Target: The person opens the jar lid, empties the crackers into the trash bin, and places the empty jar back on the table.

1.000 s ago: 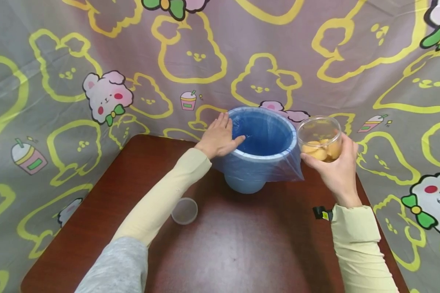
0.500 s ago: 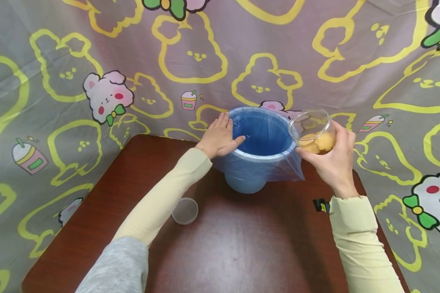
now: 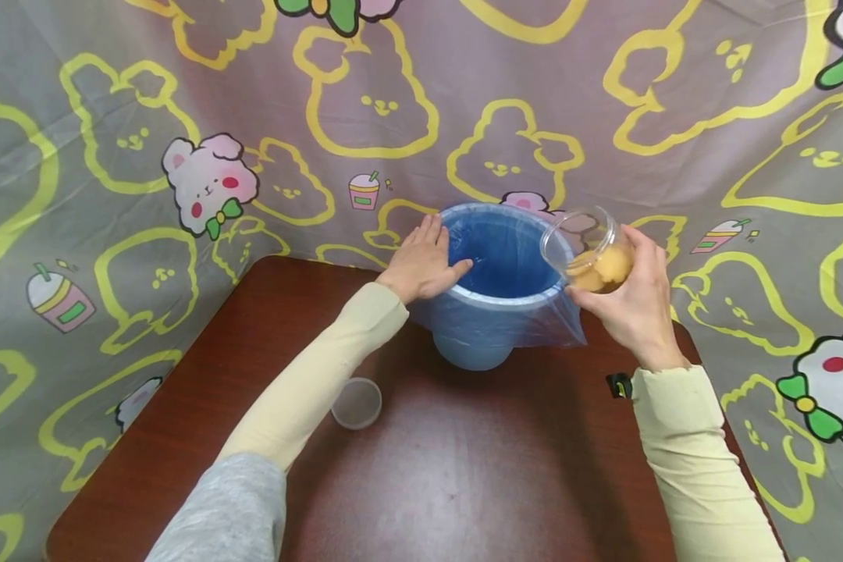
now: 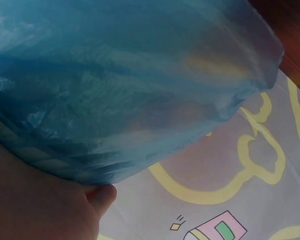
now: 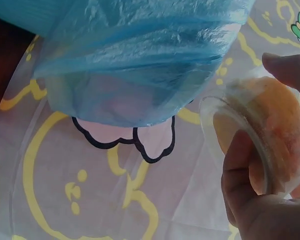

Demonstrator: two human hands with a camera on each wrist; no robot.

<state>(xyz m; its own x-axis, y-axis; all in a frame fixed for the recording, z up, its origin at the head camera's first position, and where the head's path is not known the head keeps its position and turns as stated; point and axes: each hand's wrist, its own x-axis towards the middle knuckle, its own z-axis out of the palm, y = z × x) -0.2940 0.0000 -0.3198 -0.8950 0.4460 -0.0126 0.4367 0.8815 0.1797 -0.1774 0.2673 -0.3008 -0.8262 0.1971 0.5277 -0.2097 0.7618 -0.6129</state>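
A blue bin (image 3: 472, 355) lined with a thin blue plastic bag (image 3: 544, 324) stands upright at the back of the table. My left hand (image 3: 420, 261) lies on the left of its rim with straight fingers, the thumb reaching over the opening. In my right hand (image 3: 639, 308) I grip a clear plastic jar (image 3: 558, 242), its uncovered mouth tipped left over the bin's right rim. Several yellow-orange rounded pieces (image 3: 613, 264) sit in the jar. From the right wrist view, fingers curl around the jar (image 5: 262, 135) close to the hanging bag edge (image 5: 140, 95).
On the dark red-brown table (image 3: 435, 484) a round clear lid (image 3: 357, 403) lies near my left forearm. A small black strap piece (image 3: 618, 385) shows beside my right cuff. A patterned curtain (image 3: 393, 78) hangs behind and around the table.
My right hand has moved the jar left toward the bin and tilted it further, and the pieces have shifted inside. My left hand stays on the rim.
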